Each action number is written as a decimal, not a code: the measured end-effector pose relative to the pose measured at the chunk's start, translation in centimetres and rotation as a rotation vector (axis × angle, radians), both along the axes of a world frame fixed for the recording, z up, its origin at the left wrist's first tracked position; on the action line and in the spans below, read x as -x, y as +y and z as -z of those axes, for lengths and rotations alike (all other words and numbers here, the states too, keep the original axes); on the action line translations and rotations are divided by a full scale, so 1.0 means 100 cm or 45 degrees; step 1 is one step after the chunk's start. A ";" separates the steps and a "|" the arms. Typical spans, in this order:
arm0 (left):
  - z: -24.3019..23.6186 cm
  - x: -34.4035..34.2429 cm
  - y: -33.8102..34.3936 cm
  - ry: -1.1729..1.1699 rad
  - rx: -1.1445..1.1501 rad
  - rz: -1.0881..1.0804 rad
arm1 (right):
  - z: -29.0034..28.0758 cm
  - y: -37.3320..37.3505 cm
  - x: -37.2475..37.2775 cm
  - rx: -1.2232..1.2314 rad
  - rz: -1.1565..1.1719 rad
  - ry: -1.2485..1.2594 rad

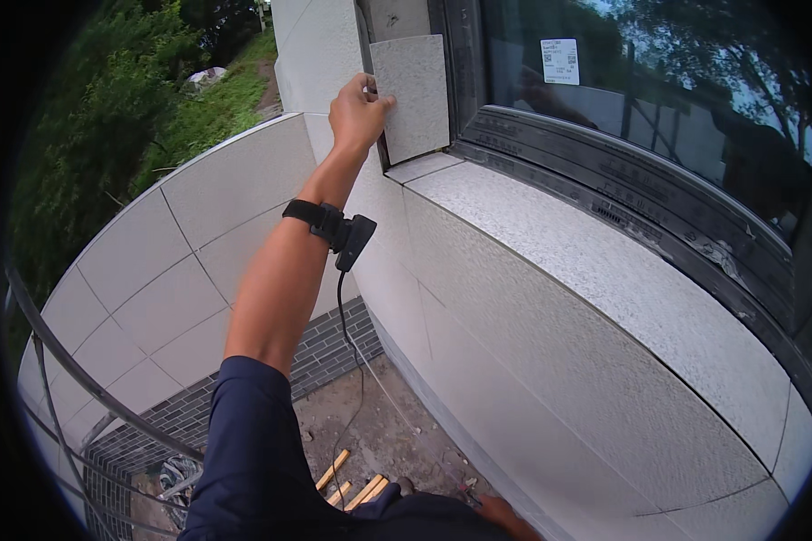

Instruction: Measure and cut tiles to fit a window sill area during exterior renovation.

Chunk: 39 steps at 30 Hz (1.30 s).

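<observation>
My left hand (358, 113) reaches up to the side of the window opening. Its fingers curl at the left edge of a grey, speckled rectangular tile (413, 95), with the thumb against the tile's face. The tile stands upright beside the dark window frame (465, 72), its lower end close to the sill slab (604, 243). A dark gap runs along its left edge, and bare grey surface shows above it. At the bottom edge, only part of my right hand (505, 516) shows, low beside the wall; its fingers are too hidden to read.
Pale tiled wall (478, 361) runs below the sill, meeting a curved tiled wall (171, 234) on the left. Curved metal rails (108, 397) stand at lower left. Several wooden strips (365, 493) lie on the dirt ground far below. A cable (361, 388) hangs from my wrist device (343, 236).
</observation>
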<state>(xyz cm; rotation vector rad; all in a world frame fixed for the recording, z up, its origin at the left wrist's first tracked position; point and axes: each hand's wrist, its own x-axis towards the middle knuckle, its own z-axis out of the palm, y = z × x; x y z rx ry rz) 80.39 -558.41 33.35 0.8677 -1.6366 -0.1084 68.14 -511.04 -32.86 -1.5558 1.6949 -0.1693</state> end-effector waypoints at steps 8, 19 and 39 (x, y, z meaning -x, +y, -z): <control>0.010 -0.004 -0.011 -0.024 0.060 -0.041 | 0.001 -0.009 0.003 -0.033 -0.009 -0.009; 0.018 -0.006 -0.012 -0.007 -0.023 -0.094 | 0.016 -0.010 0.014 0.042 -0.029 -0.110; -0.007 -0.008 0.001 -0.363 0.447 -0.283 | 0.006 -0.011 0.014 -0.017 -0.033 0.000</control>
